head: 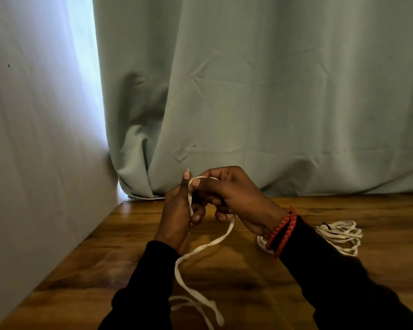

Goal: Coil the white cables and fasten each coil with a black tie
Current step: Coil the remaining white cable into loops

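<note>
Above the middle of the wooden bench (248,277), toward its far edge, the person's two hands meet around a flat white cable (202,248). The left hand (177,217) stands upright with its fingers curled onto the cable, which runs down its palm side. The right hand (234,194) pinches the cable's upper loop between thumb and forefinger, the other fingers curled beneath. From the hands the cable hangs down and trails across the bench to its near edge, lying in loose bends. A finished white coil (341,236) with a black tie (326,225) lies near the right edge. A second coil (262,244) shows partly behind the right wrist, which wears red bracelets (281,234).
</note>
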